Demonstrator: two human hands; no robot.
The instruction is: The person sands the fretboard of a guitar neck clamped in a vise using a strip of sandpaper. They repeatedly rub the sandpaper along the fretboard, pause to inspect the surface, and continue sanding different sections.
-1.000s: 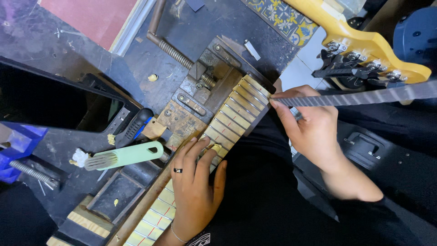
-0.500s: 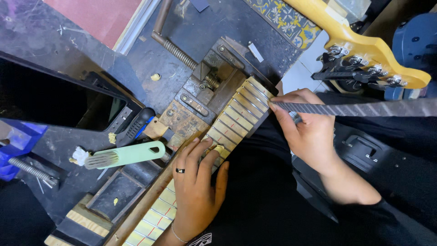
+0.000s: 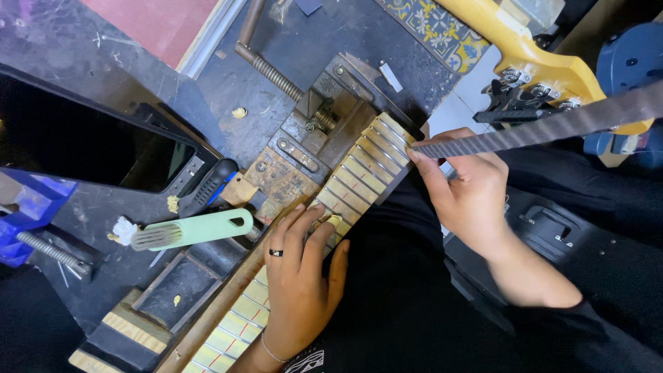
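A dark, scuffed bench (image 3: pixel 138 76) carries the work. A metal vise (image 3: pixel 324 117) is fixed near its middle, and places below are told from it. A threaded rod (image 3: pixel 266 65) runs up-left from the vise. A fretted neck (image 3: pixel 359 169) lies against the vise's lower right side and stretches down-left. Left of the vise lie a black-handled tool (image 3: pixel 210 183) and, below that, a pale green brush (image 3: pixel 190 229). Far left, well apart from the vise, sits a blue clamp (image 3: pixel 27 214). Pale crumbs (image 3: pixel 239 112) lie just left of the vise.
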